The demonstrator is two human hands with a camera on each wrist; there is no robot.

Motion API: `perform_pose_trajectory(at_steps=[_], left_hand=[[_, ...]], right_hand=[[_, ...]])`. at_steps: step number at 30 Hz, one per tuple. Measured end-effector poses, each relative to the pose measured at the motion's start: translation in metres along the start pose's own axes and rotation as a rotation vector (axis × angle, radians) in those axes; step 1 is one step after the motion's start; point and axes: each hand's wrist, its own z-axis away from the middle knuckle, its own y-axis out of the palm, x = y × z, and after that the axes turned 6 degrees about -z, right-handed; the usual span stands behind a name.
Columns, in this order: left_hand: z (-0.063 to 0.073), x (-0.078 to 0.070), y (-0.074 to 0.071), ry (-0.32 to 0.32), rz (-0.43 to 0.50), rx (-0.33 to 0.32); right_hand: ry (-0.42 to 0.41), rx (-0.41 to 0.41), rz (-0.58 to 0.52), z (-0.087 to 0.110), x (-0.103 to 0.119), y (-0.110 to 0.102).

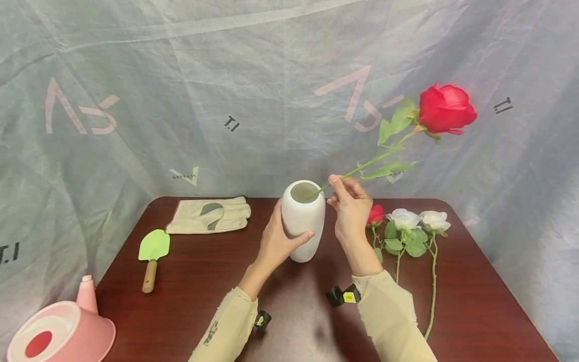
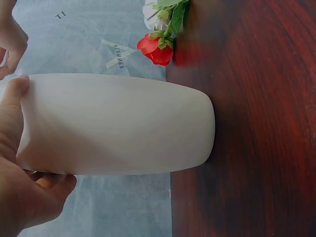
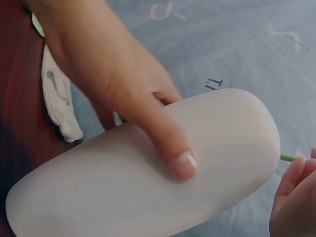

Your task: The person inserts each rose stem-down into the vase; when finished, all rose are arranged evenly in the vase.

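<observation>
A white vase (image 1: 304, 226) stands on the table, and my left hand (image 1: 278, 236) grips its side with the thumb across the front. In the left wrist view the vase (image 2: 123, 126) shows its base on the tabletop. Between thumb and fingers my right hand (image 1: 353, 208) pinches the green stem of a red rose (image 1: 445, 108). The rose leans up to the right, its bloom well above the table, and its stem's lower end is inside the vase mouth. How deep the stem reaches is hidden by the vase wall.
Right of the vase lie a smaller red rose (image 1: 375, 215) and two white roses, (image 1: 404, 219) one of them long-stemmed. On the left are a work glove (image 1: 208, 215), a green trowel (image 1: 154, 246) with a wooden handle and a pink watering can (image 1: 63, 332). Grey sheeting hangs behind the table (image 1: 289, 332).
</observation>
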Motion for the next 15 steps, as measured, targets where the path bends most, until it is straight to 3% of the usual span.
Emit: perform_pose_trajectory(at_steps=[15], left_hand=[[0.001, 0.0, -0.002, 0.002, 0.012, 0.012]], right_hand=[[0.066, 0.088, 0.272, 0.005, -0.012, -0.001]])
